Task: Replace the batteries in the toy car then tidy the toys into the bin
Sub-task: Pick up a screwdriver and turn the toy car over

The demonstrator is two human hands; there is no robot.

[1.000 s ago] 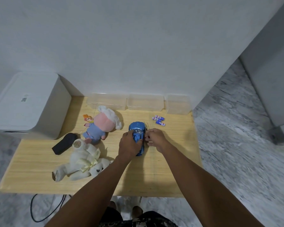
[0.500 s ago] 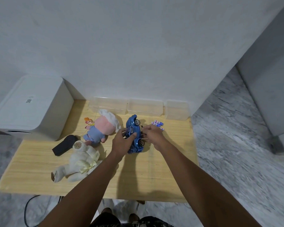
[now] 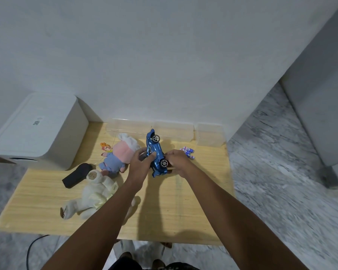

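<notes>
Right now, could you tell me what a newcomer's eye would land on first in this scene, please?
First, the blue toy car, tipped on its side above the middle of the wooden table, gripped by the left hand and right hand. To its left lie a pink plush doll and a white plush bear. Small batteries sit just right of the hands.

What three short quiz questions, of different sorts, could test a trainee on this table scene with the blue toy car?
1. True or false: the blue toy car lies flat on its wheels on the wooden table.
2. Which things lie just right of the right hand? A) batteries B) black remote C) plush dolls
3. Fill in: the left hand grips the ____.

Key:
1. False; both hands hold it turned on its side, wheels facing right.
2. A, the batteries.
3. Blue toy car.
</notes>
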